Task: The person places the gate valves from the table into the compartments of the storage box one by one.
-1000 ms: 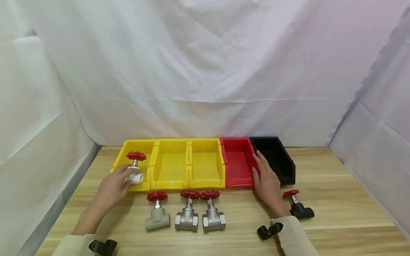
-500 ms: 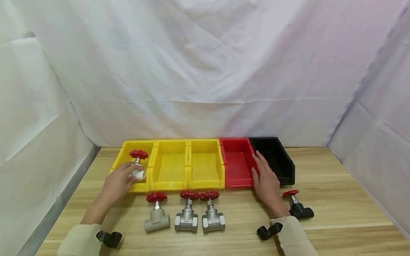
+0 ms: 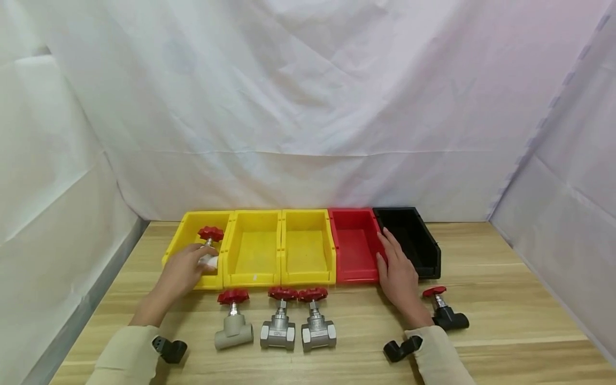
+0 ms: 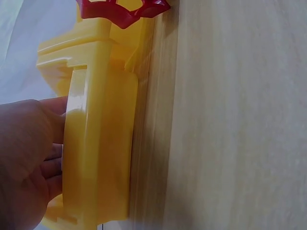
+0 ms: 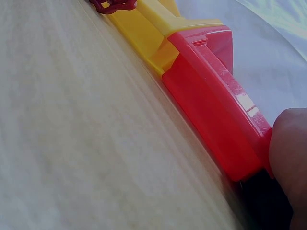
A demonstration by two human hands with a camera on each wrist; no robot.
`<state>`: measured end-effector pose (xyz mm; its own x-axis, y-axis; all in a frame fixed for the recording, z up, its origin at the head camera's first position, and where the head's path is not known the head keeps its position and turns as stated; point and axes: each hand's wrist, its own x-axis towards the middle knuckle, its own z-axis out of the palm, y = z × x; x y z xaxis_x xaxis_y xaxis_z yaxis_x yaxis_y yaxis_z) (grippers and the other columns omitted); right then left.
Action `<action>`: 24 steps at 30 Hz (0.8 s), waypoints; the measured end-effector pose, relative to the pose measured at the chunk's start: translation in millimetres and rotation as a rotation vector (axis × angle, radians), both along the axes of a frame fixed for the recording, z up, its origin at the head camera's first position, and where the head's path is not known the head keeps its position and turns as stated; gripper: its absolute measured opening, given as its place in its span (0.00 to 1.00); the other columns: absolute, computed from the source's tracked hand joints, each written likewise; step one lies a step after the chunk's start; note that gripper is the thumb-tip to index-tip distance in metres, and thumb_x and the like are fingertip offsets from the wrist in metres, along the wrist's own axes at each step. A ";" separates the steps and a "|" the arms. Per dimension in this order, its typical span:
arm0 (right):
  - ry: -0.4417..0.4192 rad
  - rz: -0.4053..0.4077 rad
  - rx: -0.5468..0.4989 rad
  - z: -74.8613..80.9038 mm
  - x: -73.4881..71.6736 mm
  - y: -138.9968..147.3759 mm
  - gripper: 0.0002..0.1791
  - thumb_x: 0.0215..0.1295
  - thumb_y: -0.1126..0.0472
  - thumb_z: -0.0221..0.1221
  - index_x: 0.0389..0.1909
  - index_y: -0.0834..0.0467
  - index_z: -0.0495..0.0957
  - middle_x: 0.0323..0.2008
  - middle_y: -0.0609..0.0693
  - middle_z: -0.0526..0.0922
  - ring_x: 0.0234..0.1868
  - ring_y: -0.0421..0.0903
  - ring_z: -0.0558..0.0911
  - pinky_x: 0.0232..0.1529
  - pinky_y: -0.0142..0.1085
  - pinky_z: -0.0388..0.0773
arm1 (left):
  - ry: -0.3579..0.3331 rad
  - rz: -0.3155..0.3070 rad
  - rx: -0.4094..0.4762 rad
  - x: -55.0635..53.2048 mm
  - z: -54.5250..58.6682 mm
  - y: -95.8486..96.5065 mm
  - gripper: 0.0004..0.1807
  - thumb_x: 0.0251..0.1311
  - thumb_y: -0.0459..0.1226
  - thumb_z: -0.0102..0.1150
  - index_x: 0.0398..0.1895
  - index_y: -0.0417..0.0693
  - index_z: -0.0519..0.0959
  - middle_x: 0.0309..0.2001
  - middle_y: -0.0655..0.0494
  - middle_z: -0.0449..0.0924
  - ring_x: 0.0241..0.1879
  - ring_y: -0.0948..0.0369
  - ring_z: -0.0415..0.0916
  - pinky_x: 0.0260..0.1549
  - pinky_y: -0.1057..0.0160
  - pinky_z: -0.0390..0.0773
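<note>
In the leftmost yellow bin (image 3: 190,227), my left hand (image 3: 179,271) grips a white plastic valve (image 3: 209,261) topped by a red handwheel. The valve body sits low behind the bin's front, partly covered by the fingers. From the left wrist, my left hand (image 4: 21,153) reaches behind the yellow front wall (image 4: 98,143), which hides the valve. My right hand (image 3: 400,280) rests with extended fingers on the shared edge of the red bin (image 3: 353,243) and the black bin (image 3: 409,235), holding nothing.
Two more yellow bins (image 3: 257,243) stand between the held valve's bin and the red one. In front lie a beige valve (image 3: 233,331), two metal valves (image 3: 277,332) and, right of my right wrist, a black valve (image 3: 449,318). White cloth (image 3: 308,107) encloses the wooden table.
My left hand has moved slightly right and lowered the white valve deeper into the leftmost yellow bin. My right hand stays in place on the bin edge.
</note>
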<state>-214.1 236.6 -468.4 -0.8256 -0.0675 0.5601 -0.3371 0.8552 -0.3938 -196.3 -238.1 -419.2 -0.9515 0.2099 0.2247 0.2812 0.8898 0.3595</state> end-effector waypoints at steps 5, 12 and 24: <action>0.008 0.000 0.002 -0.1 -0.3 -0.4 0.33 0.65 0.64 0.59 0.70 0.51 0.61 0.71 0.47 0.58 0.55 0.56 0.74 0.40 0.55 0.76 | -0.018 -0.002 -0.015 -2.7 -1.8 -0.3 0.14 0.53 0.29 0.67 0.44 0.43 0.81 0.47 0.39 0.77 0.45 0.43 0.74 0.45 0.41 0.74; 0.014 -0.003 0.001 0.8 0.1 -0.9 0.32 0.65 0.63 0.59 0.70 0.52 0.63 0.71 0.47 0.59 0.53 0.55 0.76 0.38 0.52 0.77 | -0.056 -0.001 -0.010 -4.7 -1.0 -0.6 0.15 0.53 0.27 0.66 0.44 0.44 0.81 0.46 0.41 0.78 0.43 0.45 0.75 0.45 0.42 0.74; 0.024 0.002 0.002 -1.5 -0.6 -0.5 0.33 0.64 0.64 0.60 0.70 0.52 0.62 0.71 0.48 0.58 0.56 0.56 0.74 0.40 0.54 0.76 | -0.075 -0.045 -0.061 -7.2 4.5 1.0 0.13 0.51 0.25 0.65 0.41 0.42 0.81 0.42 0.43 0.79 0.42 0.44 0.76 0.42 0.43 0.75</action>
<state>-214.7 236.0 -469.9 -0.8120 -0.0702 0.5794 -0.3479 0.8553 -0.3840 -203.5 -237.1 -414.7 -0.9545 0.2638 0.1391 0.2957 0.8976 0.3268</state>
